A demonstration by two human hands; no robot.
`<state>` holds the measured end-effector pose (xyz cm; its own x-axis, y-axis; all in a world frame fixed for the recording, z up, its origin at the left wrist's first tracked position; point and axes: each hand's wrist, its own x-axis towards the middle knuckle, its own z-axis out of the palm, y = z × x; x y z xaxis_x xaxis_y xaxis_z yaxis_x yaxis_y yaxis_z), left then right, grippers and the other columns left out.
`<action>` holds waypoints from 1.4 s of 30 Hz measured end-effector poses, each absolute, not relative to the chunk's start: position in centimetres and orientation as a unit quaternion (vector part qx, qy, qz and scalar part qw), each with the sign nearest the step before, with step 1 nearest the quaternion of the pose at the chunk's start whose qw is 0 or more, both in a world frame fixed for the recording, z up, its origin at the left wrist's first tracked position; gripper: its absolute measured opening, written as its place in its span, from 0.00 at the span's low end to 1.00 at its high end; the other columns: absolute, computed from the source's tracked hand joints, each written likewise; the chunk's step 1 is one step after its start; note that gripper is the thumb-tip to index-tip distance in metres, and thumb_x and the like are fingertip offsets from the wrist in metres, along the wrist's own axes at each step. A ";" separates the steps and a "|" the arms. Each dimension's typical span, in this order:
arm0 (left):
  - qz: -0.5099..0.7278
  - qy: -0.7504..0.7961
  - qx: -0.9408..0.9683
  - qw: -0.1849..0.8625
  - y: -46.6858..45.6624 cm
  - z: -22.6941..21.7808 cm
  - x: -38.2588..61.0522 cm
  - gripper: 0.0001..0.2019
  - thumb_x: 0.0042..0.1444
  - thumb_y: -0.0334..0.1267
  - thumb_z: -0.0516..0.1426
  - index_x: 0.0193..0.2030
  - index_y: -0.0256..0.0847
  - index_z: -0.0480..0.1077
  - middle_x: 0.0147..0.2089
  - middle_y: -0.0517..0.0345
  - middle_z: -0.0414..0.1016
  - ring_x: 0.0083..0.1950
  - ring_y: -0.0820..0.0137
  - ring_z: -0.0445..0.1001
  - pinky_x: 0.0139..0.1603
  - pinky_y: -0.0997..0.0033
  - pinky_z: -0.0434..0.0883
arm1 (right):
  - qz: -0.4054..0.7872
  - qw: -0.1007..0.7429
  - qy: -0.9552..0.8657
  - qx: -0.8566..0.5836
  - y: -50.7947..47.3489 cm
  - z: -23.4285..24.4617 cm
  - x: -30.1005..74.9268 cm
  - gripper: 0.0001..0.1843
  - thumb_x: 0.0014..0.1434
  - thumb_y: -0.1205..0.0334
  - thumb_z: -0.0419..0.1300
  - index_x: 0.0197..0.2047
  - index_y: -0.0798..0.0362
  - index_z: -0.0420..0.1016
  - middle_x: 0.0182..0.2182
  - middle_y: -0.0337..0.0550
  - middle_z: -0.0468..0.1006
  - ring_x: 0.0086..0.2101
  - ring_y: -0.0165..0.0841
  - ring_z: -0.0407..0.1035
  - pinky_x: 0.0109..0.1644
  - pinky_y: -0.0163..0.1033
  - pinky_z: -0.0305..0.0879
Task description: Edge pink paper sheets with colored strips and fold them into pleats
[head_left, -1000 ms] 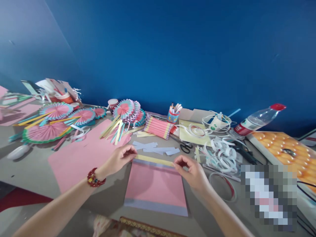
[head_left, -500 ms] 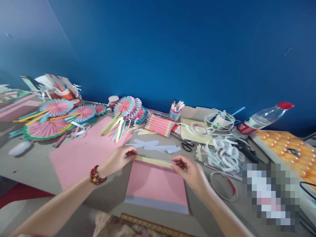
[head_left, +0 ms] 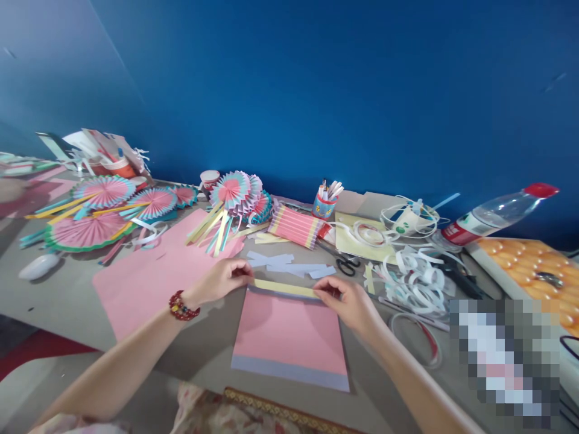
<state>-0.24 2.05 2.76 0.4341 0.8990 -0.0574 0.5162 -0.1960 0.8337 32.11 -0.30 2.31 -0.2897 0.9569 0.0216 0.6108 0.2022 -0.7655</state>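
My left hand [head_left: 220, 282] pinches the left end of a pale yellow paper strip [head_left: 283, 289]. The right end of that strip is between the thumb and fingers of my right hand [head_left: 346, 296]. It runs along the far edge of a pink sheet of paper [head_left: 292, 331], and a narrow purple band shows just below it. Another purple band [head_left: 289, 372] crosses the sheet's near edge. Behind my hands lie several loose pale purple strips [head_left: 289, 263]. Whether the yellow strip is stuck to the sheet, I cannot tell.
Larger pink paper [head_left: 149, 283] lies left, with folded paper fans [head_left: 90, 232] behind it. A pleated pink piece [head_left: 294, 225], black scissors [head_left: 347, 265], curled white strips [head_left: 414, 280] and a leaning bottle [head_left: 497, 216] stand around. A blurred hand-like shape [head_left: 11, 190] shows at far left.
Both hands keep their hold on the yellow strip, which now shows more of its face, with purple below it. The view has shifted slightly. A blurred hand-like shape has appeared at far left.
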 end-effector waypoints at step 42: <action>0.176 0.488 0.782 0.346 -0.4 3.1 -0.3 0.05 0.60 0.34 0.54 0.42 0.43 0.69 0.39 0.60 0.76 0.38 0.70 0.74 0.41 0.73 0.68 | 0.310 0.192 -0.787 -0.498 -1.5 3.4 32.2 0.08 0.60 0.63 0.56 0.38 0.49 0.77 0.33 0.40 0.79 0.34 0.34 0.71 0.37 0.34 0.63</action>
